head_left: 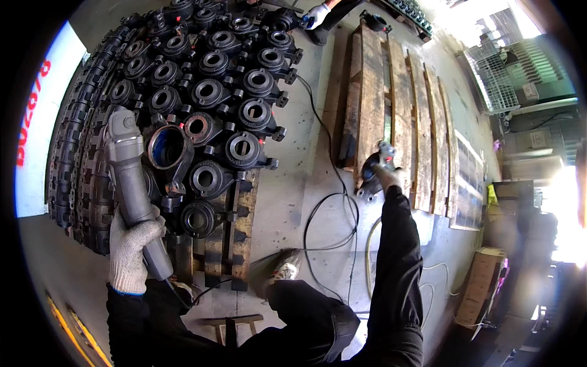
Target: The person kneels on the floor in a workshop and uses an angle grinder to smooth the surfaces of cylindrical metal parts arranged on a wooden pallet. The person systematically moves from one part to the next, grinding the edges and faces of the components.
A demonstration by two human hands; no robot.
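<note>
My left hand (pixel 130 254), in a pale knit glove, is wrapped round the rear handle of a grey angle grinder (pixel 128 168). The grinder's head points away from me, over the left edge of the stacked castings; its disc is out of sight. Out to the right, my gloved right hand (pixel 389 177) grips a black casting (pixel 369 166) at the near left corner of a wooden pallet (pixel 398 110). Whether that casting rests on the pallet cannot be made out. Beside the grinder, one ring casting (pixel 166 147) shows a bare metal rim and blue inside.
Many black ring castings (pixel 208 92) fill the pallet (pixel 241 244) on my left, with track-like chains (pixel 70 159) beyond. Black cable (pixel 330 196) loops across the floor between the pallets. A small stand (pixel 231 323) is near my legs. Another person's gloved hand (pixel 316 16) appears at the top.
</note>
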